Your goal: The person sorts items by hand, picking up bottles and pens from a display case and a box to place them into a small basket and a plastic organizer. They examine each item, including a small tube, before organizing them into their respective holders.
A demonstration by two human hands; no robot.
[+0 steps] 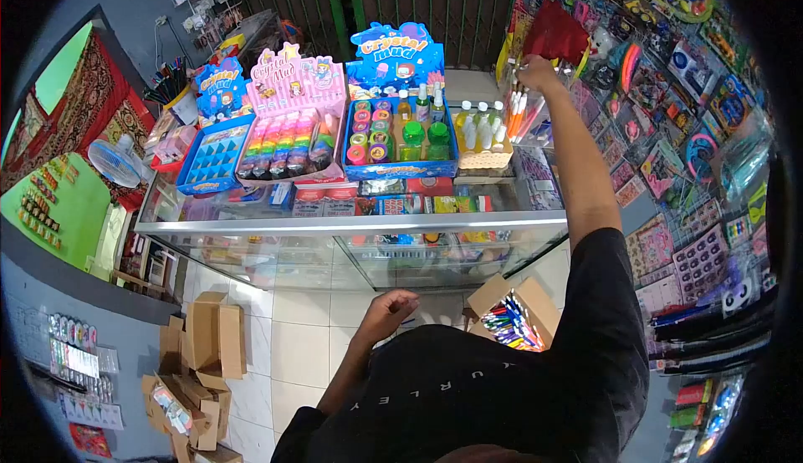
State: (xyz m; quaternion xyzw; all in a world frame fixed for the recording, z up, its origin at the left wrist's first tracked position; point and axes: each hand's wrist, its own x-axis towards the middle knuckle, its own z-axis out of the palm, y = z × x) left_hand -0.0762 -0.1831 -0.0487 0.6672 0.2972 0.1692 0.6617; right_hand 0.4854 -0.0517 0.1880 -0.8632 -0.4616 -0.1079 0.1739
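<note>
My right hand (542, 75) reaches over the back right of the glass counter, its fingers closed at the tops of several white and orange pens (520, 113) standing in a clear holder. What it grips there is too small to make out. A red bag or cloth (559, 35) hangs just behind that hand. My left hand (387, 313) is in front of the counter near my body, fingers curled together, with nothing visible in it. Left of the pens, a small basket (485, 160) holds several bottles with white caps.
On the glass counter (360, 224) stand a blue display box (401, 168) of jars and bottles, a pink box (294, 86) of rainbow tubes and a blue divided box (216, 158). An open carton (542, 306) of pens and cardboard boxes (202, 337) lie below. Packaged goods cover the right wall.
</note>
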